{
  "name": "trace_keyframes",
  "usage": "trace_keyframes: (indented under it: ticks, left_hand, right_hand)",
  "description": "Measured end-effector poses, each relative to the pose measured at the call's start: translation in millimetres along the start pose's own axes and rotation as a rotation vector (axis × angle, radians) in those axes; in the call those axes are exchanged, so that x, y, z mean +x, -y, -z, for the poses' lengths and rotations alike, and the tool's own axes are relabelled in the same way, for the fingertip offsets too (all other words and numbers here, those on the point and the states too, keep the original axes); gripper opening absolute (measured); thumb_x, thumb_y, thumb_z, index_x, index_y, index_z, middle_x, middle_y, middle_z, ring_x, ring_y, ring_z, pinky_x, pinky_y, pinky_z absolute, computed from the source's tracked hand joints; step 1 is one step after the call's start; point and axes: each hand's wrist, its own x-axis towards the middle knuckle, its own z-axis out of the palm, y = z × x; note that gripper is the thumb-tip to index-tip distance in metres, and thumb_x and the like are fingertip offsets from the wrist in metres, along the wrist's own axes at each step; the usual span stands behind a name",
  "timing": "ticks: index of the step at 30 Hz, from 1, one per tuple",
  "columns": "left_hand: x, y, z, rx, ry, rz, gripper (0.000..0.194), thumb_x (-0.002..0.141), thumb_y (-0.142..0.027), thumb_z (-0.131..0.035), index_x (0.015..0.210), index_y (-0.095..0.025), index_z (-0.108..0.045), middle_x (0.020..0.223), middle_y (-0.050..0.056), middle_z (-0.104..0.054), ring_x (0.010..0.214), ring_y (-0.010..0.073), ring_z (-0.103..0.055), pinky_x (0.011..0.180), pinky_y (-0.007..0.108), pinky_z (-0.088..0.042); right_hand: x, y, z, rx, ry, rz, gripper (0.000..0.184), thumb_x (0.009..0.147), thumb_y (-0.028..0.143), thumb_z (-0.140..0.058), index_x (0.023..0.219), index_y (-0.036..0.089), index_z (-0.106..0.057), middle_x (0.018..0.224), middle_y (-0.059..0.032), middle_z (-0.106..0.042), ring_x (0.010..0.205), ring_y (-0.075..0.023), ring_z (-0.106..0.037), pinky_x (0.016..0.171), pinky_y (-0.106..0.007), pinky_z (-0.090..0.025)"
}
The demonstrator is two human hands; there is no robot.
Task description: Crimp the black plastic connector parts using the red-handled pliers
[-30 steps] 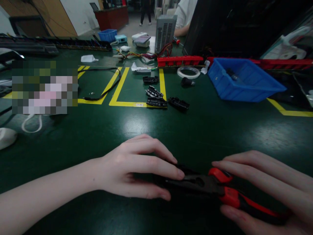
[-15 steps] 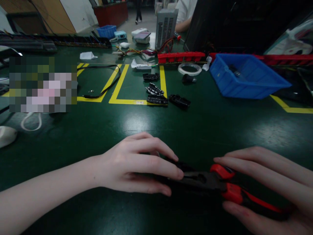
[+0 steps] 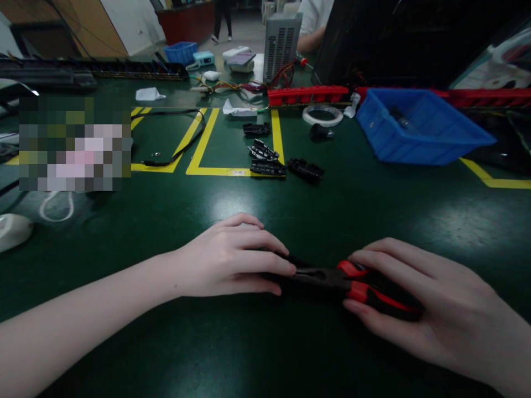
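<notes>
Holding dark-metal, red-and-black-handled long-nosed pliers (image 3: 326, 277) over the dark green tabletop (image 3: 166, 221), toward five o'clock from mid-view. Gripping the handles loosely with the right hand (image 3: 440, 304), thumb and fingers on opposite sides; resting the left hand (image 3: 232, 260) over the nose, toward nine o'clock. Cannot tell of anything between the jaws or pinched beneath the left fingers. Judging from this alone, seem to be partway through a plier step, without any result on show. Can make out four black moulded parts (image 3: 267, 168) toward eleven o'clock: three within or across a yellow tape outline (image 3: 222, 171), one just outside. Cannot sort these into done and left. Farther out, can see a white roll of tape (image 3: 321, 124) toward twelve o'clock and, toward one o'clock, an open blue plastic bin (image 3: 415, 150) with dark contents (image 3: 399, 118) too dim to name.
</notes>
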Motion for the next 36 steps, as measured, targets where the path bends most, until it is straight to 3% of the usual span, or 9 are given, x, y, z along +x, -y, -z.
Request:
trace_keyframes:
  ticks: [4,12,26,36]
  left_hand:
    - [-1,4,-0.5,0.054,0.035,-0.002,0.021,0.101,-0.03,-0.057,0.116,-0.018,-0.065,0.12,0.008,-0.071,0.107,0.0179,-0.067,0.106,0.037,-0.038]
    - [0,5,-1.2,0.229,0.067,-0.067,0.021,0.104,-0.032,-0.05,0.109,-0.019,-0.066,0.12,0.009,-0.071,0.098,0.0196,-0.066,0.094,0.036,-0.043]
    - [0,5,-1.2,0.255,0.082,-0.093,0.018,0.103,-0.029,-0.051,0.112,-0.018,-0.063,0.124,0.009,-0.069,0.097,0.0204,-0.065,0.092,0.036,-0.043]
    - [-1,7,1.3,0.036,0.14,0.069,0.014,0.101,-0.025,-0.056,0.111,-0.019,-0.062,0.134,0.008,-0.064,0.106,0.0203,-0.063,0.09,0.033,-0.046]
  right_hand:
    - [5,-3,-5,-0.017,0.017,0.035,0.026,0.091,0.038,-0.061,0.105,0.018,-0.061,0.09,-0.0084,-0.065,0.066,-0.0185,-0.065,0.051,-0.03,-0.055]
    - [6,-5,-10,-0.044,0.013,0.081,0.021,0.092,0.033,-0.058,0.109,0.022,-0.06,0.092,-0.0085,-0.064,0.068,-0.0201,-0.063,0.051,-0.033,-0.053]
    - [5,-10,-11,-0.102,0.02,0.124,0.027,0.092,0.037,-0.059,0.109,0.016,-0.059,0.094,-0.0094,-0.064,0.073,-0.0189,-0.062,0.058,-0.031,-0.053]
    - [7,-16,-13,-0.094,-0.049,0.113,0.031,0.09,0.04,-0.064,0.107,0.014,-0.059,0.095,-0.0103,-0.065,0.078,-0.0198,-0.065,0.064,-0.032,-0.054]
